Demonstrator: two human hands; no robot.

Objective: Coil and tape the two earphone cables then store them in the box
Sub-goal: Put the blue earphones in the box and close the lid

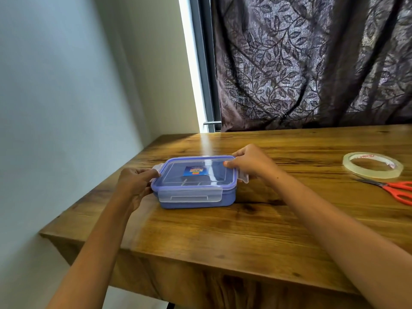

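While the blue box point(196, 202) stands on the wooden table point(245, 230), near its left end, both hands hold it from the sides. Its clear lid point(174, 175) lies on top, with a small coloured sticker point(195, 171) in the middle. The front latch point(190, 195) is folded down against the front wall. What is inside the box I cannot tell through the lid.

The left hand point(134, 186) grips the left side of the box, with the fingers curled at the left latch point(156, 168). The right hand point(252, 162) grasps the far right corner: its thumb presses on the lid edge and the other fingers are curled over the rim. The right latch point(244, 176) stands out sideways just below this hand.

Well apart on the right, a roll of clear tape point(372, 174) lies flat on the table. Just beside it, nearer to the person, lie scissors point(396, 190) with orange handles. Behind the table hangs a dark curtain point(312, 63) with a leaf pattern, and a pale wall point(55, 85) is at the left.
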